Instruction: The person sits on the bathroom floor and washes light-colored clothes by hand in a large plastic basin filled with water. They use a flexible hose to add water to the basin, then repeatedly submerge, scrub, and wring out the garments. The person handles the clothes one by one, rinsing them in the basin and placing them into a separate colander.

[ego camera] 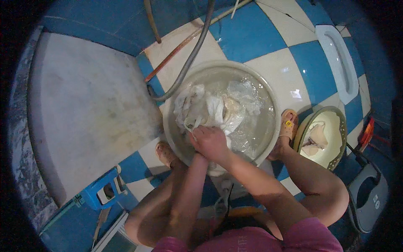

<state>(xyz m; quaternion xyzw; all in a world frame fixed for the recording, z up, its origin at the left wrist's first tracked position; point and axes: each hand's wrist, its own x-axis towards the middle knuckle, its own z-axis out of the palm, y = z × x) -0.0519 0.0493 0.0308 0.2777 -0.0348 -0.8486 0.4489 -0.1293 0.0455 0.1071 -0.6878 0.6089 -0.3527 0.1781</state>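
Observation:
A large round basin of pale plastic stands on the floor between my legs, with water and wet white laundry in it. My right hand is curled over the near left part of the laundry, and a pale strap sticks out at its fingers. The wrist of my left hand shows just below. Its fingers are hidden under the right hand, so what they hold cannot be seen. Clear, bubbly water surrounds the cloth on the right.
A grey corrugated hose runs down beside the basin's upper left. At right stand an oval tub with beige cloth and a grey plastic stool. A squat toilet is set in the tiled floor. A blue plastic object lies lower left.

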